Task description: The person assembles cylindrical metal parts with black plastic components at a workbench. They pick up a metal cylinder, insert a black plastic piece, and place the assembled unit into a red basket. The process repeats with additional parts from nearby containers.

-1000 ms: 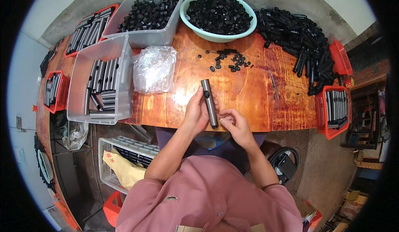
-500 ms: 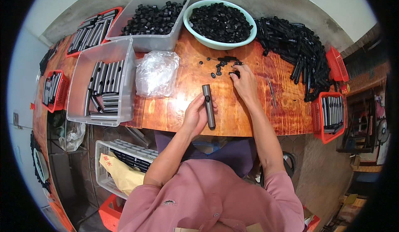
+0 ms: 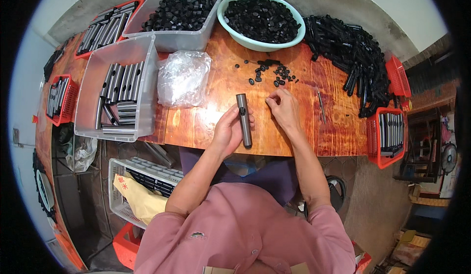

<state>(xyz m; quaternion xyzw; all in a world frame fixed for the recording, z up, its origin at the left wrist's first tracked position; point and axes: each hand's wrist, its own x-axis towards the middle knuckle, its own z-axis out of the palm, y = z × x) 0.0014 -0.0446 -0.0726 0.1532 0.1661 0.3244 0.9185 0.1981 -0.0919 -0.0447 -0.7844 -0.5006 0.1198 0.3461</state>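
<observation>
My left hand (image 3: 227,130) is closed round a dark grey metal tube (image 3: 245,129), held nearly upright over the table's near edge. A black oval spot shows near the tube's upper end. To the right of it, my right hand (image 3: 286,112) is in a pinch, thumb against the fingers; whatever lies between the fingertips is too small to make out. Beyond that hand, small black pieces (image 3: 283,72) of round and oval shape are scattered on the wooden table (image 3: 206,127). A thin metal rod (image 3: 321,106) lies to the right.
Clear plastic bins hold grey tubes (image 3: 122,82) and black caps (image 3: 179,14). A pale green basin (image 3: 262,46) of black parts stands at the back, beside a heap of black tubes (image 3: 355,58). A crumpled plastic bag (image 3: 184,79) and red baskets (image 3: 387,156) stand around.
My right hand has drawn back from the small black pieces toward me, its fingertips still together. The left hand keeps hold of the tube. The view has shifted slightly.
</observation>
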